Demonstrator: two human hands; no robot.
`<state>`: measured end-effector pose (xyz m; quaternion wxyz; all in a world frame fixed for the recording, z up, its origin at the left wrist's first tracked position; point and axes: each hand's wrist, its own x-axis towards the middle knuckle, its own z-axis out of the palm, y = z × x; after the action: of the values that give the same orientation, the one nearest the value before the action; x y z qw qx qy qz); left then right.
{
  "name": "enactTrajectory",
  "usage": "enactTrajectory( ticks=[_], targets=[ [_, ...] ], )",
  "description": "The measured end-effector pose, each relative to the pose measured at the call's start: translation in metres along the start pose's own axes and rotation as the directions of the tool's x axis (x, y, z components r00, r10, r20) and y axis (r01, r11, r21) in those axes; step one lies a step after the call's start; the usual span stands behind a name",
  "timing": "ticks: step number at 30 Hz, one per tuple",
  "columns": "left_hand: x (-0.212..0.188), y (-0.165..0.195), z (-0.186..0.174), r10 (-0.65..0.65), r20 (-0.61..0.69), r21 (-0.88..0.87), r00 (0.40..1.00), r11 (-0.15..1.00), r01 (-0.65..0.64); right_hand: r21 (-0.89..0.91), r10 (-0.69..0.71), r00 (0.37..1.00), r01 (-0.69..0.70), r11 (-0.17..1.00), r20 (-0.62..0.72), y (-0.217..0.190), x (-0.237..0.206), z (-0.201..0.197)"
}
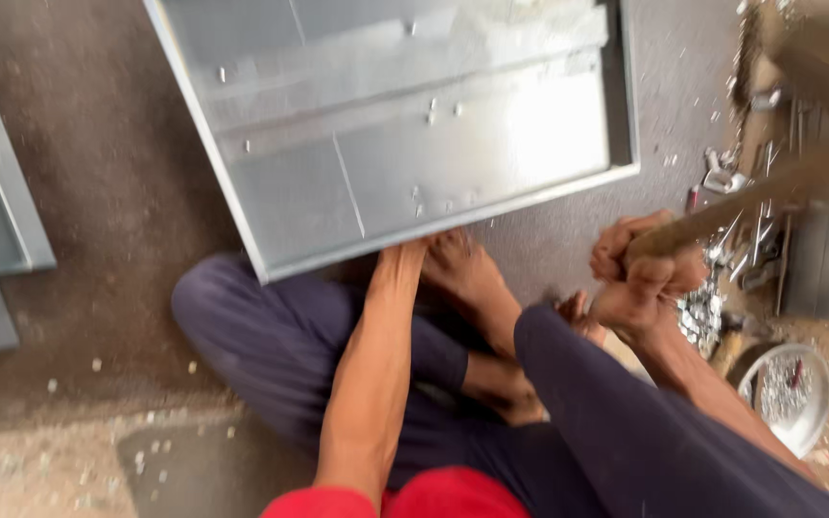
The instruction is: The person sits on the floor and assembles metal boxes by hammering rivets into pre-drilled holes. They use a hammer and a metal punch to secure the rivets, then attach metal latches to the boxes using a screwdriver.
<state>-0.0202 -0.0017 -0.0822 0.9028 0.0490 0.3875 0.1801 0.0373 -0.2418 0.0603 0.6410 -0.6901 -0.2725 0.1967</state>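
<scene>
My right hand (643, 273) is fisted tight around a brown wooden handle (722, 206) that slants up and away from my knuckles, blurred. My left hand (403, 257) reaches under the near edge of a flat grey sheet-metal panel (405, 125); its fingers are hidden, so I cannot tell their spread. Beyond my right fist lie scattered shiny metal fittings (736, 240), and below it a round white bowl (789, 388).

Metal w'shop, sheet-metal panel (405, 125) on floor, scattered hardware (741, 211), bowl of screws (787, 388)
</scene>
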Motion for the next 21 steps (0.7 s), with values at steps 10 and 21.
enactTrajectory(
  ticks=[10,21],
  targets=[
    [-0.001,0.004,0.006,-0.032,-0.016,-0.038,0.999,0.999,0.032,-0.472,0.652,0.758,-0.569,0.673,0.016,0.023,-0.011,-0.005],
    [-0.025,-0.033,-0.001,-0.114,-0.025,-0.060,0.993,0.992,0.112,-0.837,-0.219,0.936,0.347,0.423,0.277,0.005,0.043,-0.062]
  ],
)
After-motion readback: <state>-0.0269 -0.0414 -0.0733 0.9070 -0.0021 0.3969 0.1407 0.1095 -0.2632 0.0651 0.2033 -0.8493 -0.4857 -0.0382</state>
